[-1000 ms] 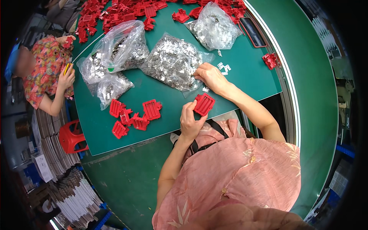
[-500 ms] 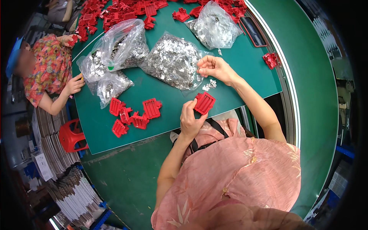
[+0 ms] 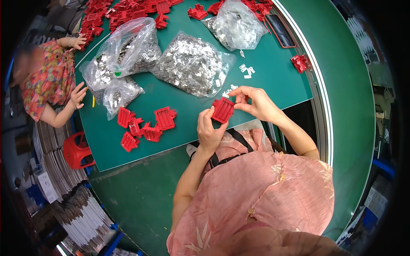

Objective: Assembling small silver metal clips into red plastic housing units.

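Note:
My left hand [image 3: 209, 131] grips a red plastic slotted holder [image 3: 223, 111] by its left side and lower edge, above the table's near edge. At the holder's upper right side is my right hand [image 3: 259, 105], thumb and forefinger pinched together; whatever lies between the fingertips is too small to make out. Just beyond the holder lie small silvery metal pieces [image 3: 226, 94], partly hidden by my right fingers. Several more metal pieces [image 3: 247, 71] are scattered farther off. A clear bag of metal pieces [image 3: 190, 64] rests beyond my hands.
Several red holders [image 3: 165, 118] lie left on the green table [image 3: 192, 147]. More bags [image 3: 145, 49] [image 3: 237, 25] stand behind, before a red heap [image 3: 141, 13]. At right are a phone [image 3: 279, 30] and a red part [image 3: 300, 63]. A co-worker [image 3: 49, 77] sits left, near a red stool [image 3: 77, 150].
My right hand has moved from the bag's right edge toward me, to the red holder. Loose metal pieces now show on the table beside the bag. The co-worker's hands have shifted.

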The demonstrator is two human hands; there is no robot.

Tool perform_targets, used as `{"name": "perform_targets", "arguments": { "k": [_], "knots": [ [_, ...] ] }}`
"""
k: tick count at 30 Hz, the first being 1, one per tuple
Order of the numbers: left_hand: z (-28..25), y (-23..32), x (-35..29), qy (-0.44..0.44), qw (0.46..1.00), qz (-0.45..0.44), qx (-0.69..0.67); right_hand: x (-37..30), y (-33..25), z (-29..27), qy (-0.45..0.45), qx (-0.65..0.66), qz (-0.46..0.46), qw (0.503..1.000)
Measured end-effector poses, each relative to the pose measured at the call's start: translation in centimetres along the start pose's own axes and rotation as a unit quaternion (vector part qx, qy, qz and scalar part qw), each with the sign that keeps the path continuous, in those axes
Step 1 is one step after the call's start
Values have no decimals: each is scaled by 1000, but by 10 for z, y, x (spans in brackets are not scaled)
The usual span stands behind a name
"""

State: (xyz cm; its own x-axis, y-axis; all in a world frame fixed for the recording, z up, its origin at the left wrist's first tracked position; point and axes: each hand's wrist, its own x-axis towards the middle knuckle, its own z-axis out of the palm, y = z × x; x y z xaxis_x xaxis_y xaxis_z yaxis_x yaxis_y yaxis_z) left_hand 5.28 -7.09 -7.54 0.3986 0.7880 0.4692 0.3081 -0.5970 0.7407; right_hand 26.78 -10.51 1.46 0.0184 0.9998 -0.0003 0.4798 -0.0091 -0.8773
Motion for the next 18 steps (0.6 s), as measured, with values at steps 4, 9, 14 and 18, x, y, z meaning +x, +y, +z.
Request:
{"name": "perform_targets", "arguments": {
  "k": [4,9,14,18],
  "knots": [
    [0,1,0,-6,1000,22,13,-2,-2,8,24,16,14,999],
    [-1,0,-2,-6,999,26,23,-3,-14,13,22,-1,30,999],
    [0,0,-1,8,999,30,20,-8,-5,20,41,-14,-5,999],
    [0,-1,0,1,999,42,20,-13,4,24,69,-23,-25,997]
  ]
}}
